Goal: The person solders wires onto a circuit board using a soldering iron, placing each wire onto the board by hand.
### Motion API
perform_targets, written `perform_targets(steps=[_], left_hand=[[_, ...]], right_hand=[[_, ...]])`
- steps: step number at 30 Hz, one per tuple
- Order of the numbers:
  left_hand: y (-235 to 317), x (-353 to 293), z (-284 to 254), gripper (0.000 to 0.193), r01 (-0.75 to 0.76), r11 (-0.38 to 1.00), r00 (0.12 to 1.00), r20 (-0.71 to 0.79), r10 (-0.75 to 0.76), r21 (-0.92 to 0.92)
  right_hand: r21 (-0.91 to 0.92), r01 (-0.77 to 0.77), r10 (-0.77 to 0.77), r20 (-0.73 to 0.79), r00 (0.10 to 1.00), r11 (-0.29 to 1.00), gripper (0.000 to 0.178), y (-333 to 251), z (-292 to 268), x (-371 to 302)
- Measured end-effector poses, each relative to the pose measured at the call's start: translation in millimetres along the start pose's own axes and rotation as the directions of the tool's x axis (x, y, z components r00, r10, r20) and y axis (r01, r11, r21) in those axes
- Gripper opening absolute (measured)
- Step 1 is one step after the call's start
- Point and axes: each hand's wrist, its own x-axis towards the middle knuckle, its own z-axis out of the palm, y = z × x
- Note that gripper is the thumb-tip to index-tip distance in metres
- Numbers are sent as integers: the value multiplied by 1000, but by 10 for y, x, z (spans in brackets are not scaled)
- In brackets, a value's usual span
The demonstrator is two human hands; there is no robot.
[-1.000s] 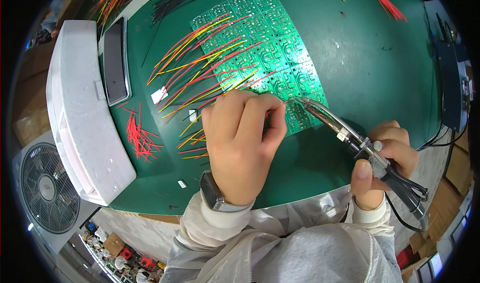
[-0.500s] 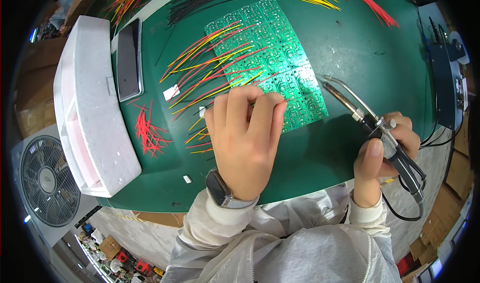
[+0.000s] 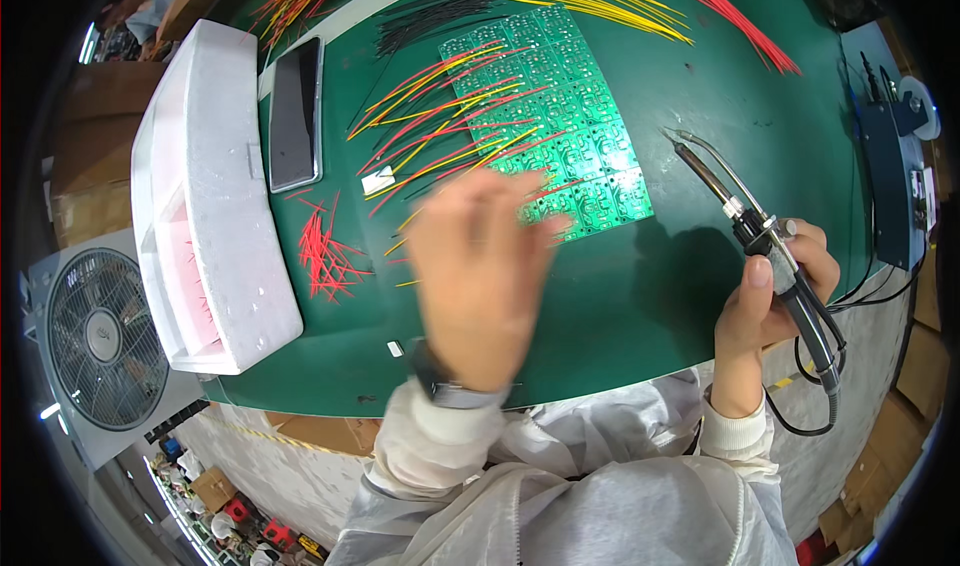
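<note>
A panel of green circuit boards (image 3: 590, 106) lies on the green table, with red, yellow and black wires (image 3: 440, 116) sticking out over its left side. Above the panel's near left corner is my left hand (image 3: 480, 266), smeared by motion, so its fingers and anything between them cannot be made out. My right hand (image 3: 765, 291) is wrapped round a soldering iron (image 3: 745, 221) with a thin metal tube along its shaft. The iron's tip points up and left, to the right of the panel and apart from it.
A white foam box (image 3: 215, 206) and a phone (image 3: 297, 116) are at the left. Short red wires (image 3: 328, 256) lie beside them. Black (image 3: 435, 16), yellow (image 3: 600, 4) and red wire bundles (image 3: 735, 16) lie along the back. A dark blue soldering station (image 3: 890, 156) stands at right.
My left hand has come off the panel's near part and blurs with motion. The whole view has shifted a little. My right hand still holds the soldering iron.
</note>
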Motion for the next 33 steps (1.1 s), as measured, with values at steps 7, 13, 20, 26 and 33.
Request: perform_targets(steps=[7,13,20,26,33], left_hand=[[-1249,8,-700,5,137,903,990,-92,-109,407],[-1415,-50,-693,8,81,849,996,-13,-87,523],[-1385,-16,-708,5,105,871,991,22,-131,480],[-1472,76,-811,5,103,894,959,196,-206,437],[-1536,84,-816,6,-128,871,929,366,-62,474]], right_hand=[[16,6,-6,25,1000,1000,31,-29,30,-15],[-6,12,-12,52,999,1000,31,-20,14,-6],[-4,9,-9,74,997,1000,33,-24,-6,4],[-19,8,-6,80,997,1000,33,-32,6,2],[-32,2,2,111,994,999,33,-37,-6,11]])
